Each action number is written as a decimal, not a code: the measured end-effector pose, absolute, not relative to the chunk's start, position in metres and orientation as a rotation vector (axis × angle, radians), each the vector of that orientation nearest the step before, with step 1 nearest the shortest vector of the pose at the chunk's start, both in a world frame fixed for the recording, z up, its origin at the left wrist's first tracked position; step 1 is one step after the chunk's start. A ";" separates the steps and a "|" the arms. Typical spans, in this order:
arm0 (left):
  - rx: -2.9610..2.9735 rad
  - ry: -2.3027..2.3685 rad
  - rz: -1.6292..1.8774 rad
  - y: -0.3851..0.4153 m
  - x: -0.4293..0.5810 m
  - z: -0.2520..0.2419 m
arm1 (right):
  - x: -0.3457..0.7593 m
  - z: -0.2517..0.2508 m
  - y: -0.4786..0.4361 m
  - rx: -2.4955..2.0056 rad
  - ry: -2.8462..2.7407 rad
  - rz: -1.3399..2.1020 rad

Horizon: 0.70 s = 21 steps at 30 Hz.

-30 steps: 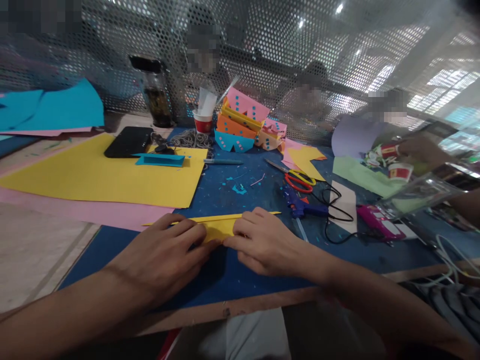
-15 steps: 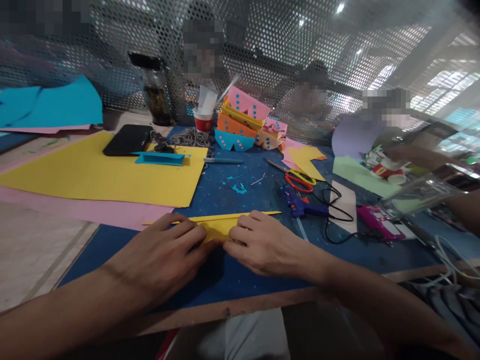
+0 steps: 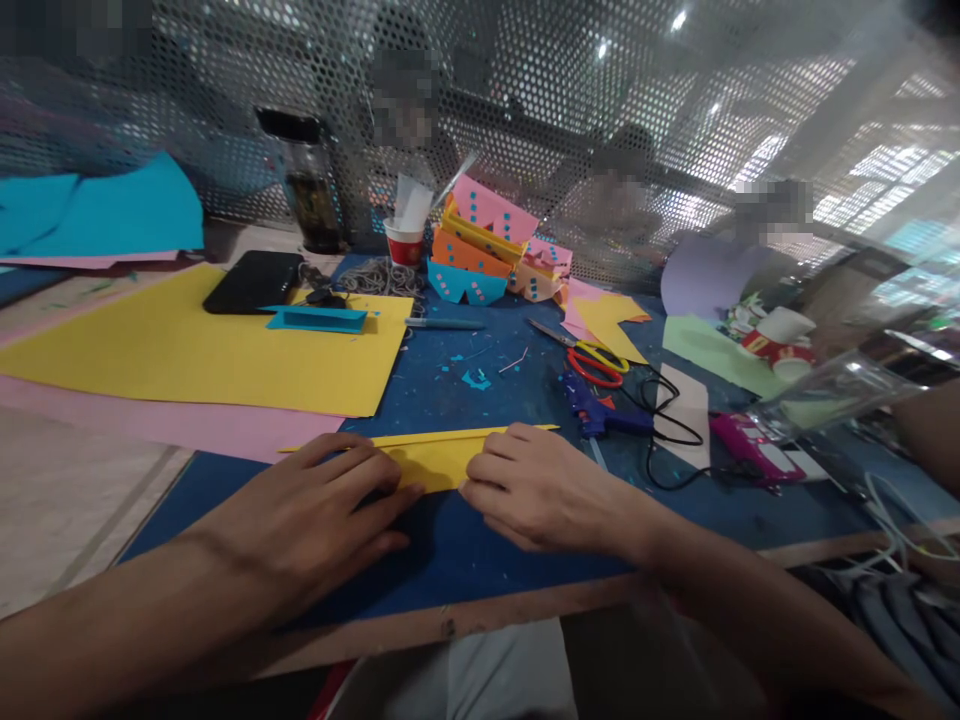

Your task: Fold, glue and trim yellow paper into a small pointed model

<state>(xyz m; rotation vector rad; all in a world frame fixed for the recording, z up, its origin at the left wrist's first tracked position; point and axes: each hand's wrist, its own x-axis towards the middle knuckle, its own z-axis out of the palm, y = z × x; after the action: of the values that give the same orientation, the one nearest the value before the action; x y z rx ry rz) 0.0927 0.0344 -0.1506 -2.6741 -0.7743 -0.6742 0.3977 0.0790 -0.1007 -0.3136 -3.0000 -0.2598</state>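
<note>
A folded strip of yellow paper (image 3: 435, 464) lies at the front of the blue mat, its thin upper fold running left to right. My left hand (image 3: 330, 510) bends its fingers over the strip's left part, thumb near its lower edge. On the right part, my right hand (image 3: 529, 490) grips the paper with curled fingers. Both hands are closed on it, and their fingers hide its ends in part. Just beyond my right hand lies a blue glue gun (image 3: 600, 408) with a black cord.
Yellow sheets (image 3: 225, 370) with a black phone (image 3: 253, 281) and a folded blue strip (image 3: 319, 319) lie left. Scissors (image 3: 592, 362), coloured paper cut-outs (image 3: 469, 284), a paper cup (image 3: 405, 245) and a bottle (image 3: 311, 195) stand or lie beyond. Another person's arm (image 3: 919, 430) is at right.
My left hand has shifted slightly left and its thumb has come away, leaving more of the yellow paper showing between my hands. The other person's hand at right has drawn back from the cups.
</note>
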 end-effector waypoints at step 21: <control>-2.753 -0.828 -0.699 0.025 0.073 -0.154 | 0.410 -0.096 0.082 -0.336 -2.956 -0.227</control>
<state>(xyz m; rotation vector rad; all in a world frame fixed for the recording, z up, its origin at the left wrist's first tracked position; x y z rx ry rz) 0.0734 0.0251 -0.1538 -2.7528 -0.8277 -0.6990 0.4101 0.0815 -0.0958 -0.3363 -2.9561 -0.2272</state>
